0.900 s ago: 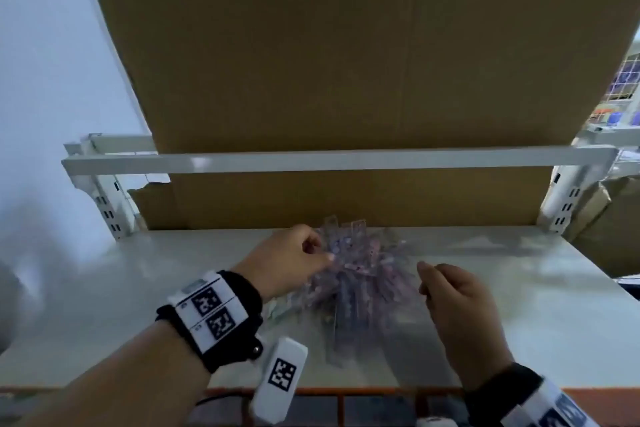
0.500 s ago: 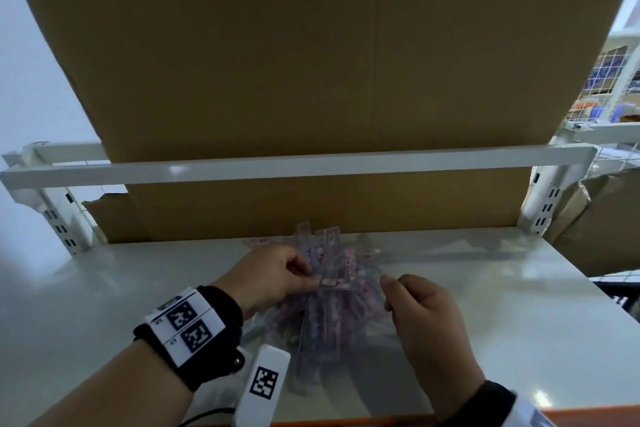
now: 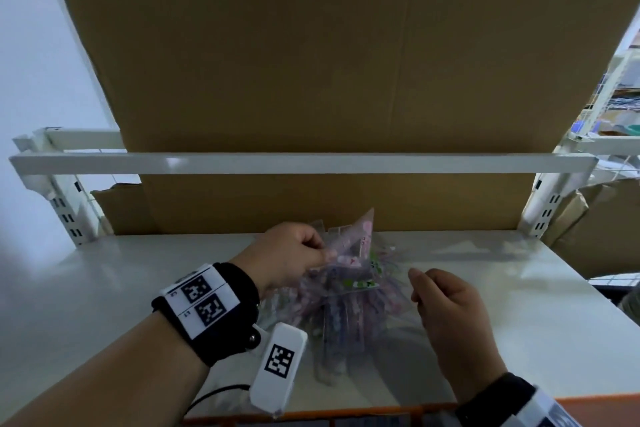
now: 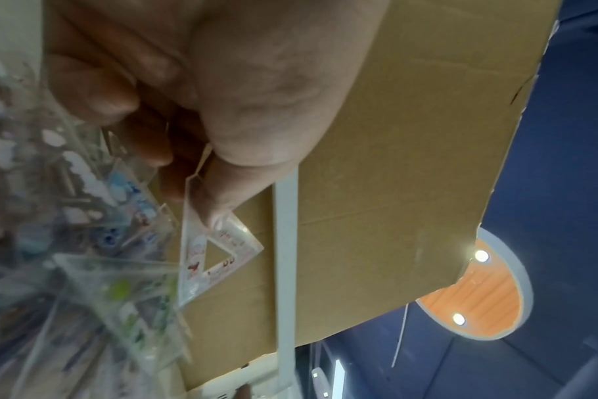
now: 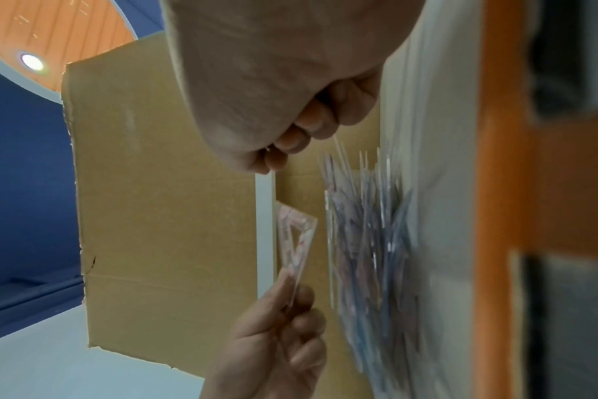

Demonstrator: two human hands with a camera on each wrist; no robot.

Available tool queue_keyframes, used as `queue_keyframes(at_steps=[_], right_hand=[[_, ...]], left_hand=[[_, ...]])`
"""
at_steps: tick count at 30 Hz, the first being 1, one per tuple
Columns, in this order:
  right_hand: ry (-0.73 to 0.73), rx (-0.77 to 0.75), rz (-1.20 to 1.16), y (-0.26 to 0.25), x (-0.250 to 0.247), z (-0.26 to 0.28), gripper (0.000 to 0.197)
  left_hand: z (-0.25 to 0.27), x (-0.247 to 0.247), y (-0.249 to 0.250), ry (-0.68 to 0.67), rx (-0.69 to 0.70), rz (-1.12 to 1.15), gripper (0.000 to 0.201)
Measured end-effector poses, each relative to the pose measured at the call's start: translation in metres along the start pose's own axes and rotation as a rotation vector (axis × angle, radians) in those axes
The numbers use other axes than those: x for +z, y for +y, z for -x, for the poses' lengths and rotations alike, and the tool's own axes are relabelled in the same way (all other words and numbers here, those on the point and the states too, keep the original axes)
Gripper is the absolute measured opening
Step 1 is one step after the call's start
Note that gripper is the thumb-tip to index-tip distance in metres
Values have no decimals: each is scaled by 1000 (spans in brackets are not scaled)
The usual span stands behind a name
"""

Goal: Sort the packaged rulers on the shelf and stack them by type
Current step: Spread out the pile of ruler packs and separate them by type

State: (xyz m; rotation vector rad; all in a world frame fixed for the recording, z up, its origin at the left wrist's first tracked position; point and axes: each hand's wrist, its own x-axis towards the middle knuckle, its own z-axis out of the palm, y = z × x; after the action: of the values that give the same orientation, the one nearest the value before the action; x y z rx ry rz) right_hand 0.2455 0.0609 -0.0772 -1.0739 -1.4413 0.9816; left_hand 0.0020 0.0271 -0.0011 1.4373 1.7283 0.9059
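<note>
A heap of packaged rulers (image 3: 349, 302) in clear wrappers lies in the middle of the white shelf (image 3: 519, 305). My left hand (image 3: 294, 253) pinches a pink triangular ruler (image 3: 360, 236) by one corner and holds it tilted up above the heap. The same triangle (image 4: 215, 259) shows under my thumb in the left wrist view, and the right wrist view has the triangle (image 5: 296, 237) too. A green-printed triangle (image 3: 363, 282) lies on top of the heap. My right hand (image 3: 446, 308) hovers at the heap's right side, fingers curled, holding nothing.
A large brown cardboard sheet (image 3: 346, 62) stands behind the shelf, crossed by a white rail (image 3: 311, 163). White uprights (image 3: 65, 215) flank the shelf at both back corners. An orange edge (image 3: 346, 416) runs along the shelf front. More cardboard (image 3: 595, 225) sits at the right.
My left hand has lifted the pink triangular ruler up off the heap. My right hand has drawn back to the right, away from the rulers.
</note>
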Motion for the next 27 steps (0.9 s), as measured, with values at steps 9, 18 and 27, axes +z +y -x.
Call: queue_keyframes(at_steps=[9,18,27], right_hand=[[114,-12,-86,1,-5,3,39],[163,0,-57,-10,3,9,39],[164,26,67,-6,1,7,42]], left_hand=[[78,-75,-20,78,166,336,11],[127,-118,-114,416,-146,47,10],[116,-113,-141,362,-246,-135,14]])
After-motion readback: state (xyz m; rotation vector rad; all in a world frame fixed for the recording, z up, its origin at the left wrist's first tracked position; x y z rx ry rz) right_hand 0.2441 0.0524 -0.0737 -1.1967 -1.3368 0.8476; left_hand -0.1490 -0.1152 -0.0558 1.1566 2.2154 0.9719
